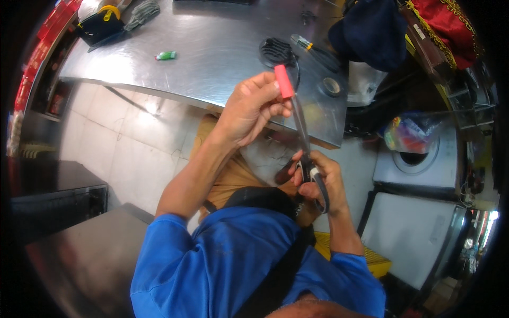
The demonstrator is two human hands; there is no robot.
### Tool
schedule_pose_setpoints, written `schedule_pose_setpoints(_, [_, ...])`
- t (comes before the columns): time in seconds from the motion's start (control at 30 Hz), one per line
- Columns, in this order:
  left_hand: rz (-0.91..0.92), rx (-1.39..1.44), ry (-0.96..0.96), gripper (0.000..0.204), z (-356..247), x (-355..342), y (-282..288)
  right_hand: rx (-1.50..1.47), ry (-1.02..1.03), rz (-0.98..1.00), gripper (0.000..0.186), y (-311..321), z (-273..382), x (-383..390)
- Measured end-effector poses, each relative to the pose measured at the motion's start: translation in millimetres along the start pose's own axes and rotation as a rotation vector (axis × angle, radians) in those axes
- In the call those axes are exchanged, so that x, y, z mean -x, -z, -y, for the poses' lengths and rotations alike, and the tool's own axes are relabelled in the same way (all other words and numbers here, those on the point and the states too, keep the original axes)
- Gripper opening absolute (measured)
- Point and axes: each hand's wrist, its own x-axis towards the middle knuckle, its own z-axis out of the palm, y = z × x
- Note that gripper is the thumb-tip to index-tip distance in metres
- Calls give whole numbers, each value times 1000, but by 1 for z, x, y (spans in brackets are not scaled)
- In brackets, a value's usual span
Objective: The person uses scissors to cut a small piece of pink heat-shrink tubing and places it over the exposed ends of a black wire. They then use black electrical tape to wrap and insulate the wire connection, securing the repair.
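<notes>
My left hand (249, 108) is closed on a red rectangular piece (283, 80) at the upper end of a long, dark, narrow blade (300, 124), above the steel table's near edge. My right hand (330, 179), lower and to the right, grips the black looped handle (320, 196) of this tool, which looks like large scissors; the exact kind is unclear. Beyond my hands on the table lie a black coiled item (274, 50), yellow-and-black handled pliers (310, 46), a tape roll (331, 86) and a small green-and-white tube (165, 55).
The steel table (122, 63) also bears gloves (142, 15) and a black pouch (101, 32). A dark blue cap (366, 37) and red cloth (445, 32) are upper right. White appliances (405, 238) stand right, a metal cabinet (74, 265) left, a yellow crate (376, 265) behind my right arm.
</notes>
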Motion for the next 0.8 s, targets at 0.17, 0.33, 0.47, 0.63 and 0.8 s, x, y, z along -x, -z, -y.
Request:
schedule_pose_setpoints(0.17, [15, -161, -4, 19, 0, 4, 2, 15, -61, -3, 71, 7, -2, -1])
schedule_pose_setpoints(0.33, [-78, -156, -82, 18, 1, 0, -7, 7, -26, -17, 73, 4, -5, 2])
schedule_pose_setpoints(0.47, [-83, -100, -82, 17, 3, -1, -8, -10, 5, -52, 73, 0, -6, 1])
schedule_pose_setpoints(0.63, [-91, -119, -42, 17, 2, 1, -8, 21, -40, -32, 68, 5, -4, 1])
schedule_pose_setpoints(0.8, [-84, -255, -13, 17, 5, 4, -4, 44, -72, -78, 67, 4, 0, -1])
